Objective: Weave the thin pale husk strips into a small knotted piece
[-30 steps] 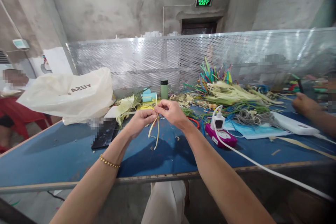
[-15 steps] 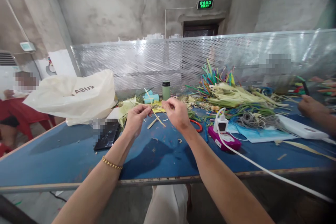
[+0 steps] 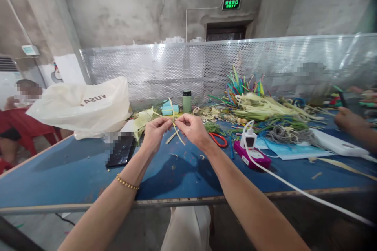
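Left hand (image 3: 155, 131) and right hand (image 3: 193, 128) are pinching pale strips (image 3: 180, 136).
Beyond, a capped bottle (image 3: 187, 104) and a white bag (image 3: 79, 113) are hiding their contents.

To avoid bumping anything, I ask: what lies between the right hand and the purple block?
In the head view, a red loop, then a blue stick, lie between the right hand and the purple block.

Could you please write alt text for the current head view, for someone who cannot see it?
A person's left hand and right hand pinch thin pale-yellow strips above a blue tabletop. Beyond them, a green cylindrical bottle with a black lid stands between a large white plastic bag on the left and a heap of pale-green leafy strips on the right.
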Demonstrator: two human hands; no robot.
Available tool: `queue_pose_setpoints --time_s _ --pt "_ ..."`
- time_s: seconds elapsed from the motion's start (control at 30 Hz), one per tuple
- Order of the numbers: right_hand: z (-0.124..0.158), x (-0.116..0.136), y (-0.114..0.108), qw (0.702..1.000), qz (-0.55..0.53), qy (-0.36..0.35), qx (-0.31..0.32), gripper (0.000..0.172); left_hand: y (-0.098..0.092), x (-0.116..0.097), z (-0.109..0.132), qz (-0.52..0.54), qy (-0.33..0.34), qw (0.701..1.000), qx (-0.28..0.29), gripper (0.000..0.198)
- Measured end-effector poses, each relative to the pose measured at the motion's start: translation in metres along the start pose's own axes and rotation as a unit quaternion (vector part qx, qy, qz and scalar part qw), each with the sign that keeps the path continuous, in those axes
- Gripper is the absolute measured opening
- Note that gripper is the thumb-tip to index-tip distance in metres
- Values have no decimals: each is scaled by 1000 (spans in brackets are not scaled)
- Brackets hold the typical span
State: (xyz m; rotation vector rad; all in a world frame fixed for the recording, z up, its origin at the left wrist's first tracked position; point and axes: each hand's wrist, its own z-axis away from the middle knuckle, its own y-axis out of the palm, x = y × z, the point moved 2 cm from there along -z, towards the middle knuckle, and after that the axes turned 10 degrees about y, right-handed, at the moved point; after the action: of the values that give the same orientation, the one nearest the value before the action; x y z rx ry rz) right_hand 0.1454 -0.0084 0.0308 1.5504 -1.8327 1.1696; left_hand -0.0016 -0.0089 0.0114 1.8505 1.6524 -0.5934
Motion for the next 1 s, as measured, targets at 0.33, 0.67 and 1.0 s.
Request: queue_pose_setpoints --time_s 0.33,0.67,1.0 --pt "3 5 4 997 59 -49 -24 11 5 2 3 119 -64 991 -10 23" --pt "2 3 3 999 39 -35 -14 13 5 3 2 140 -72 987 -23 24" --pt "-3 -2 -10 996 -68 55 -4 30 6 -3 5 92 -75 990 78 22"
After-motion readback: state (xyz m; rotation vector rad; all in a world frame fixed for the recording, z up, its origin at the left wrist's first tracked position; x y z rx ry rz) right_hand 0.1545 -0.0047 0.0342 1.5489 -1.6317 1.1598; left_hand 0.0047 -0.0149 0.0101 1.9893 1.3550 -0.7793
